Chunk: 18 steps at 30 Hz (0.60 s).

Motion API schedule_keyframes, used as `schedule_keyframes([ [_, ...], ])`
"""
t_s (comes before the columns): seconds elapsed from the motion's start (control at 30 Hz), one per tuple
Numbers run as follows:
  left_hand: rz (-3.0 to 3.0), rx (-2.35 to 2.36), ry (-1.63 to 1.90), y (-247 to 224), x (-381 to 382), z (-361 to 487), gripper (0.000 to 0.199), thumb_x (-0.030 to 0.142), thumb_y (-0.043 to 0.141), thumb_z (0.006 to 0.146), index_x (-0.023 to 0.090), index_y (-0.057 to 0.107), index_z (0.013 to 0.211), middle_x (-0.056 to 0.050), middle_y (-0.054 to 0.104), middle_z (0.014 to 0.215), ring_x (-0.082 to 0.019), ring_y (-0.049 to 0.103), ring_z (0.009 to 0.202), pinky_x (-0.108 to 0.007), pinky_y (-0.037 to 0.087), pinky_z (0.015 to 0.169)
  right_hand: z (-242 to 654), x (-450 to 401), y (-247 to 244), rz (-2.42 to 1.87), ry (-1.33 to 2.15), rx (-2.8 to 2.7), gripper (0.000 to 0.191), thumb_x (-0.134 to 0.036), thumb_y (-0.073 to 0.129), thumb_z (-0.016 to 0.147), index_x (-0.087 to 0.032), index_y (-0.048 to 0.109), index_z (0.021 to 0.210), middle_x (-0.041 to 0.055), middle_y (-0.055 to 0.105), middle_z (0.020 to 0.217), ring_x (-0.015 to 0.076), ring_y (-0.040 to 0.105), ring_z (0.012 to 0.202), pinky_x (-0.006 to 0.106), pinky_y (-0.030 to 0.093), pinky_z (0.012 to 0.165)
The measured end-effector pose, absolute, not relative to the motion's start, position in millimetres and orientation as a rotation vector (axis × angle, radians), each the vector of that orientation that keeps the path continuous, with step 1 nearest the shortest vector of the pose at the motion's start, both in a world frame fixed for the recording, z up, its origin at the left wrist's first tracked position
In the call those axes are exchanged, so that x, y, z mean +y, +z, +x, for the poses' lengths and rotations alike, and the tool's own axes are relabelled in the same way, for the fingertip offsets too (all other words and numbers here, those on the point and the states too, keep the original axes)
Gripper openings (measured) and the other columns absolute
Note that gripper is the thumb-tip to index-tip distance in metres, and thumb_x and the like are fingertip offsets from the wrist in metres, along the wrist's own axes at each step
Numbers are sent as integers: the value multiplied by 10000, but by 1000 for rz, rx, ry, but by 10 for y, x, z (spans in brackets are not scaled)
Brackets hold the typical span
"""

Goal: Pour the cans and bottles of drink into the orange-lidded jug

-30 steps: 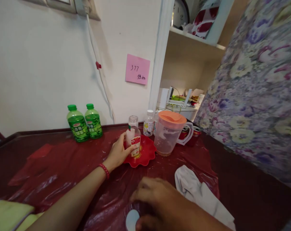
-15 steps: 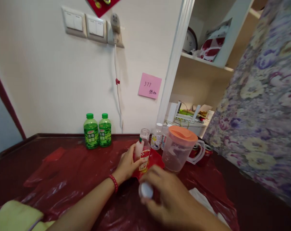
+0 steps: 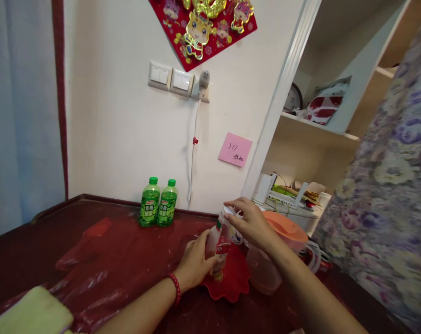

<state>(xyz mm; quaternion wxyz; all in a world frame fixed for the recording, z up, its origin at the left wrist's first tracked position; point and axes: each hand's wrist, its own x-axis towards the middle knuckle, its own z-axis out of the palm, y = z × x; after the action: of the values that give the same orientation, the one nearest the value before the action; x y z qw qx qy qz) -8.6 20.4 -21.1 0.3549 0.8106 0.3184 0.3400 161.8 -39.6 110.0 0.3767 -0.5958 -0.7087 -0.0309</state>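
Observation:
My left hand [image 3: 195,261] is wrapped round a clear bottle [image 3: 222,248] with a red and white label, which stands on a red scalloped mat [image 3: 227,283]. On the bottle's mouth sits a white cap [image 3: 228,211], and the fingers of my right hand [image 3: 249,222] grip it from the right side. Behind my right hand, a small patterned bottle [image 3: 236,235] is partly hidden. The clear plastic pitcher [image 3: 264,273] with an orange lid [image 3: 287,226] is partly covered by my right forearm.
Two green drink bottles [image 3: 149,204] stand near the wall to the left. A yellow-green cloth [image 3: 32,311] lies at the lower left. Red cans [image 3: 324,262] are behind the pitcher's handle. A floral curtain [image 3: 380,195] hangs at the right, beside shelves [image 3: 318,125].
My right hand has carried the white cap up from low in front onto the mouth of the bottle. My left hand still holds the bottle. The camera view has tilted up and turned left.

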Motion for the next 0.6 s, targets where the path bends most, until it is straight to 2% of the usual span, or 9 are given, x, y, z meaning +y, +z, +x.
schedule_keyframes([
  [0.2,2087,845,864,-224,189,-84,661,346,719,796,226,487,1403,-97,655,1329,-316,587,1206,-405,433,1019,1601,-393,1183,-1600,-11,-1882,282,-229,697,882,-191,740,1157,63,621,1025,168,616,858,283,481,762],
  [0.4,2074,861,848,-198,174,-90,690,326,731,777,230,487,1415,-94,642,1349,-330,567,1218,-426,417,1039,1591,-355,1233,-1685,0,-1876,265,-232,703,862,-165,745,1115,64,625,978,187,620,860,303,462,763],
  [0.6,2073,852,847,-193,161,-106,681,310,721,777,230,486,1411,-103,638,1350,-326,573,1224,-425,426,1041,1604,-343,1192,-1703,-23,-1856,292,-361,681,846,-169,735,1060,68,619,940,218,614,849,336,452,756],
])
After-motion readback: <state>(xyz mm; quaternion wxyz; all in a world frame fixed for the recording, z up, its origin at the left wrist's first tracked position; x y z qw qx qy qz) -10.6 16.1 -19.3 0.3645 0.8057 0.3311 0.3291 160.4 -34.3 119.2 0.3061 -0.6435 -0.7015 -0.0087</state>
